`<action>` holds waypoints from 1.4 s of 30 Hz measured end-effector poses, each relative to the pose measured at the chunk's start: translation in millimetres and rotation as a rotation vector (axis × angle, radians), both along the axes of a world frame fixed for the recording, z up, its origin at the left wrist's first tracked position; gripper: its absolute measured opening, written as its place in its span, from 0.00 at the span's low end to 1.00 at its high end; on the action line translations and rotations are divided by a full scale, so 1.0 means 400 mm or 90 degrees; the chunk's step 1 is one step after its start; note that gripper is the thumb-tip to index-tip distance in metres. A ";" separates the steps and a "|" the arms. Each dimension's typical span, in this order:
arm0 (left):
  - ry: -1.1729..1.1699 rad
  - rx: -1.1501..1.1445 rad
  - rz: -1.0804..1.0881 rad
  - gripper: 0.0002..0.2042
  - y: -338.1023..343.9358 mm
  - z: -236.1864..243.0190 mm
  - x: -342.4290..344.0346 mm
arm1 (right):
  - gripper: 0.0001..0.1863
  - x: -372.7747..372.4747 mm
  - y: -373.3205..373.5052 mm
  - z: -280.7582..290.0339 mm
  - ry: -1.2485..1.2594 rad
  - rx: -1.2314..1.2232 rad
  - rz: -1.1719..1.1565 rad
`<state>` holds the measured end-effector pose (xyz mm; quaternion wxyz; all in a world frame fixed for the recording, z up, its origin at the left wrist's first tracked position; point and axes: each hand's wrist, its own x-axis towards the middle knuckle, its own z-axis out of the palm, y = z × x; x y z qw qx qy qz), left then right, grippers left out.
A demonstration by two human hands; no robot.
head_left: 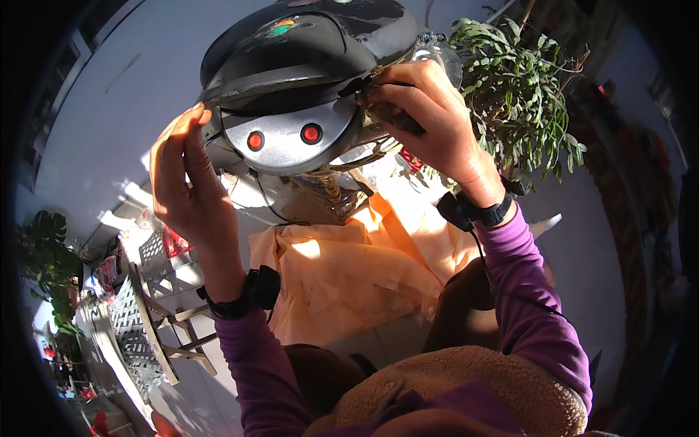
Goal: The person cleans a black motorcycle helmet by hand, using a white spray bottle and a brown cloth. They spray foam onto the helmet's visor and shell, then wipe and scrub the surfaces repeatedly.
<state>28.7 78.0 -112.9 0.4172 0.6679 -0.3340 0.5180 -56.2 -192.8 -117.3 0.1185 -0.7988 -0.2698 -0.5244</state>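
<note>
A black rounded appliance with a silver curved panel and two red round buttons fills the upper middle. My left hand holds the left end of its black front rim with bent fingertips. My right hand grips the right end of that rim, its thumb and some fingertips partly hidden. Below the appliance are woven stems or cane and a hanging dark cable. A crumpled peach cloth lies beneath, near my knees.
A leafy plant stands at the right, another plant at the far left. A chair with a woven seat stands at the lower left. A white wall rises behind, and pale floor tiles show around the cloth.
</note>
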 end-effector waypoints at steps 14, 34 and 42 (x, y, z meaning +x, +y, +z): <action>-0.091 0.233 -0.033 0.10 -0.042 0.085 0.032 | 0.12 0.028 0.033 -0.023 -0.021 -0.026 -0.136; -0.035 0.266 -0.098 0.09 -0.041 0.080 0.071 | 0.16 0.025 0.029 -0.007 0.121 -0.107 -0.145; 0.016 0.260 -0.104 0.09 -0.044 0.084 0.064 | 0.20 0.041 -0.056 -0.026 -0.057 -0.201 -0.129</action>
